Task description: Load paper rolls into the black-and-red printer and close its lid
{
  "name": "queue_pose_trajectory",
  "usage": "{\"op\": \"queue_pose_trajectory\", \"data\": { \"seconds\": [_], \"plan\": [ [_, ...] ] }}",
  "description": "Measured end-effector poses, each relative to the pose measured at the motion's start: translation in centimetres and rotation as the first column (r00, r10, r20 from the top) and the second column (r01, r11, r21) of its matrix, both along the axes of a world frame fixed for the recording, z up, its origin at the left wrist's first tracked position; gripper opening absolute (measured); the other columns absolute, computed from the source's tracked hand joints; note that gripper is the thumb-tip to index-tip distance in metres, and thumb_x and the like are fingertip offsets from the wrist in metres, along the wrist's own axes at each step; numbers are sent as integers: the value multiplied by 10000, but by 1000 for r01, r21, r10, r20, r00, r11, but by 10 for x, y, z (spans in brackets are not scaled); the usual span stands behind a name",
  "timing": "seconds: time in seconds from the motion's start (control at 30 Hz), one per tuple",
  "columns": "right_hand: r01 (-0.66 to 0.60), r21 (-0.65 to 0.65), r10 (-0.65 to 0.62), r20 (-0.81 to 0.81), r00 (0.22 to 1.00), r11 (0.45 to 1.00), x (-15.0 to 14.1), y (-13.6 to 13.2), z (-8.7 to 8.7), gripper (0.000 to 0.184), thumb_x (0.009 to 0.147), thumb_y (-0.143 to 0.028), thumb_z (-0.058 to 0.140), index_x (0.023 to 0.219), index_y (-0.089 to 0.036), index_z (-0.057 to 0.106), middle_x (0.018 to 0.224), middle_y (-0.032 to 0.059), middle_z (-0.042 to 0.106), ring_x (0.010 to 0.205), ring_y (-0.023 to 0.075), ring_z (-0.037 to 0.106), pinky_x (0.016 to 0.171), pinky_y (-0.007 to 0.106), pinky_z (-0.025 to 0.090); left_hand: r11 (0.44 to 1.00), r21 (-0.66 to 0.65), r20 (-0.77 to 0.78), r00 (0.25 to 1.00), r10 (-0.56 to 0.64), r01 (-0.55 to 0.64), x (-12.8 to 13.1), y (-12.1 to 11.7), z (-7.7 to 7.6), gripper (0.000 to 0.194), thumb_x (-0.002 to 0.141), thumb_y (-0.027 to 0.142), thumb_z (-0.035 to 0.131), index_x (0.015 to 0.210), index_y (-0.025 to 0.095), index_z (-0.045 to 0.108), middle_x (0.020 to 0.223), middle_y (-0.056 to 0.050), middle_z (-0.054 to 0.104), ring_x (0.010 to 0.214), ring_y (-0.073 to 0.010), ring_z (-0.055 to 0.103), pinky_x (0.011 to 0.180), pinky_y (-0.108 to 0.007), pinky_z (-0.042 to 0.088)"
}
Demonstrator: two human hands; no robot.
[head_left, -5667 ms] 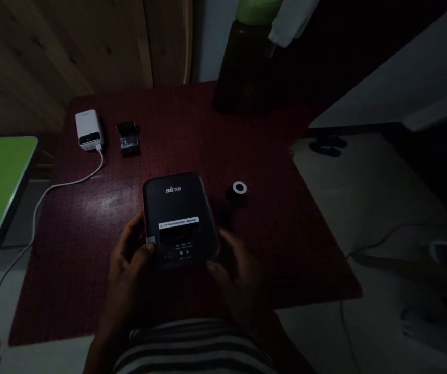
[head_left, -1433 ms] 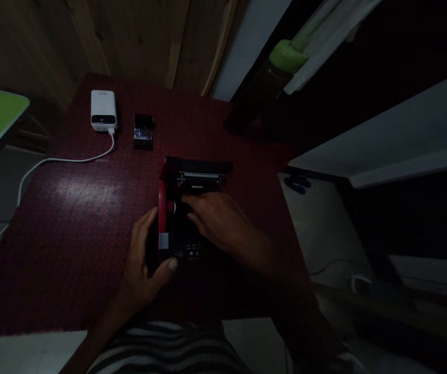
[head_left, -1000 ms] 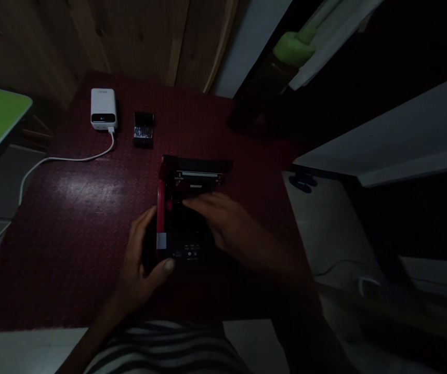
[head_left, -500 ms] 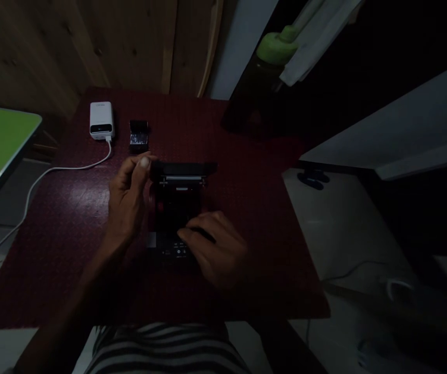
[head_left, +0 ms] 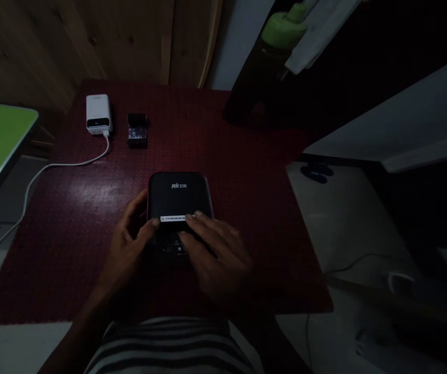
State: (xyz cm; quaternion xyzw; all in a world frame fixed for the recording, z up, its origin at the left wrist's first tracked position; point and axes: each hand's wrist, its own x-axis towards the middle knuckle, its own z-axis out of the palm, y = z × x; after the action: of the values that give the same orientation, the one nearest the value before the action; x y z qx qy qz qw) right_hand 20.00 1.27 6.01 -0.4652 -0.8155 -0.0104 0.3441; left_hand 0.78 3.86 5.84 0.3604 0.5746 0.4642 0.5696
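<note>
A small black printer (head_left: 180,200) with rounded corners, white lettering and a white label strip near the lid's front edge lies on the dark red table (head_left: 247,249). Its lid is down; a control panel with small white marks shows in front. My left hand (head_left: 132,236) grips its left side, fingers along the edge and thumb on the lid's front left corner. My right hand (head_left: 218,252) rests on the lid's front right part with fingers stretched out, covering the end of the label strip. Dim light hides the printer's near right part.
A white power bank (head_left: 99,114) with a white cable (head_left: 67,164) stands at the back left. Beside it lies a black roll of shiny film (head_left: 137,130). A green-topped bottle (head_left: 284,31) stands at the back right. A green board (head_left: 1,140) borders the left side.
The printer's lid, raised half a second ago, has swung down shut. My left hand has moved down from the lid's edge to the printer's left side. My right hand has flattened onto the lid.
</note>
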Motion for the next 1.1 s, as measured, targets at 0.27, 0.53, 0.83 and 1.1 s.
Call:
{"op": "queue_pose_trajectory", "data": {
  "seconds": [0.27, 0.53, 0.83, 1.1],
  "plan": [
    [-28, -77, 27, -8, 1000, 997, 1, 1, 1, 251, 1085, -96, 610, 1212, -169, 814, 1317, 119, 852, 1290, 250, 797, 1111, 417, 631, 999, 39, -17, 1000, 5, -5, 0, 2, -5, 656, 952, 454, 842, 1562, 299, 654, 1567, -83, 707, 1438, -333, 685, 1133, -420, 619],
    [151, -139, -176, -188, 966, 979, 20, -12, -6, 358, 1092, -148, 618, 1428, -233, 707, 1349, 87, 839, 1302, 238, 777, 1093, 431, 646, 999, 39, -7, 1000, -12, 12, -13, -18, -10, 623, 937, 491, 838, 1521, 317, 709, 1572, -71, 709, 1475, -339, 657, 1152, -418, 600],
    [190, -299, -282, -306, 909, 935, 30, -33, -28, 378, 1071, -348, 678, 1442, -276, 700, 1325, 93, 831, 1209, 287, 790, 1025, 495, 673, 999, 4, -46, 998, 46, -46, -6, -20, -8, 593, 930, 429, 797, 1497, 276, 720, 1510, -97, 742, 1383, -342, 712, 1044, -401, 636],
    [190, -364, -321, -343, 883, 912, 18, -39, -37, 505, 1002, -446, 798, 1465, -284, 674, 1342, 107, 814, 1221, 310, 787, 1031, 510, 681, 997, -16, -39, 997, 71, -72, -1, -19, -3, 563, 918, 409, 792, 1461, 269, 733, 1451, -90, 771, 1309, -330, 747, 1010, -402, 644]
  ]
}}
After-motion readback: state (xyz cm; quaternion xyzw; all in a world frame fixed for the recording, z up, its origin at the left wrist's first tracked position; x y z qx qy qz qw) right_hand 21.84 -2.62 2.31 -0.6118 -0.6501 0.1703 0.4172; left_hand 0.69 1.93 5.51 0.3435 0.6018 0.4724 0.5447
